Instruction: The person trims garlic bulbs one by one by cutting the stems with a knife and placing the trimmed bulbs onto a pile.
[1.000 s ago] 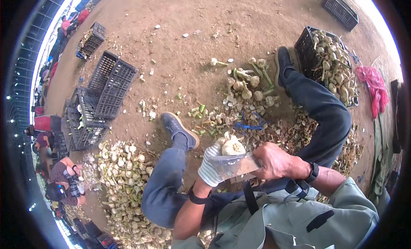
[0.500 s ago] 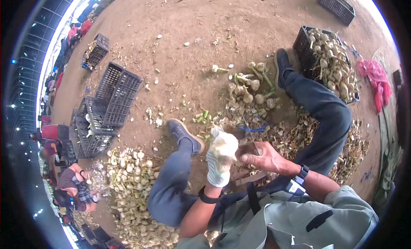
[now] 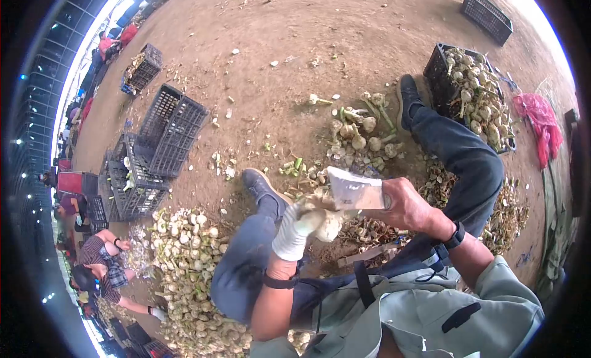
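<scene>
My left hand, in a white glove, is closed around a garlic bulb held above the ground between my legs. The bulb's pale round side shows beneath my fingers. My bare right hand grips a broad, flat-bladed knife; its shiny blade lies just above the bulb, pointing left. Whether the edge touches the bulb, I cannot tell. My right fingers cover the knife's handle. Untrimmed garlic with stems lies on the ground beyond my hands.
A large heap of trimmed garlic spreads left of my leg. At the right stands a black crate full of garlic, near a pink mesh bag. Stacked crates stand left. A co-worker reaches toward the heap.
The knife has turned so its flat blade faces me, above the bulb. My left hand has tipped over and moved slightly left, lowering the bulb. The co-worker has stretched an arm toward the heap.
</scene>
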Demonstrator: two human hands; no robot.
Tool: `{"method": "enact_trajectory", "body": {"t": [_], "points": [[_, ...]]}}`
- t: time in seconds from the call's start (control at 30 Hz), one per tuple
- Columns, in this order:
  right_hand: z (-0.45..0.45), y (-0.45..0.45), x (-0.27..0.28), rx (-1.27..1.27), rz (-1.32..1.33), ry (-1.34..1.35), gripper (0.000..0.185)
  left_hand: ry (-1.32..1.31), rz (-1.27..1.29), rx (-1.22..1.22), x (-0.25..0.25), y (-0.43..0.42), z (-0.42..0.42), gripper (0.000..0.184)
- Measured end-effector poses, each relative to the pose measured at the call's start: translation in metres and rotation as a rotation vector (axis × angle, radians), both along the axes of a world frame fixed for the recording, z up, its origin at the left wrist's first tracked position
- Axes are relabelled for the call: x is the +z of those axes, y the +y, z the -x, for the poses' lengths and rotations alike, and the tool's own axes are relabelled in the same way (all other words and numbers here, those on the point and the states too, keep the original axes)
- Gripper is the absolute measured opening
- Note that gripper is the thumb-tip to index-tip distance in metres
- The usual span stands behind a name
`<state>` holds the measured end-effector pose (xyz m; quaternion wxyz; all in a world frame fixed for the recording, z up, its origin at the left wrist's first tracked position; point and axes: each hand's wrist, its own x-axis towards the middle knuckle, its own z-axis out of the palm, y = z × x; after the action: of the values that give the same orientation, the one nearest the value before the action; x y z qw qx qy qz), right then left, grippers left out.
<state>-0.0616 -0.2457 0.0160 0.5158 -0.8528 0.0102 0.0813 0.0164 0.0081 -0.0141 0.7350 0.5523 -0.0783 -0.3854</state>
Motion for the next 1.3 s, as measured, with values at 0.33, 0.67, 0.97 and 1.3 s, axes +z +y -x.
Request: {"method": "enact_trajectory", "body": {"t": [0.33,0.67,0.97,1.3], "points": [[-0.003,-0.012,-0.014,0.052,0.323,-0.043,0.028,-0.734,-0.599,-0.276,-0.034,-0.042,0.020,0.034],[0.014,-0.009,0.003,-0.472,-0.265,0.348,0.029,-0.993,-0.809,-0.082,-0.012,-0.051,0.024,0.026],[0.063,0.004,-0.088,0.365,-0.088,-0.351,0.031,-1.153,-0.795,0.155,-0.015,-0.036,0.022,0.026],[0.042,-0.016,-0.113,-0.203,-0.287,0.483,0.032,-0.247,0.165,1.002,-0.012,0.050,-0.034,0.015]]}}
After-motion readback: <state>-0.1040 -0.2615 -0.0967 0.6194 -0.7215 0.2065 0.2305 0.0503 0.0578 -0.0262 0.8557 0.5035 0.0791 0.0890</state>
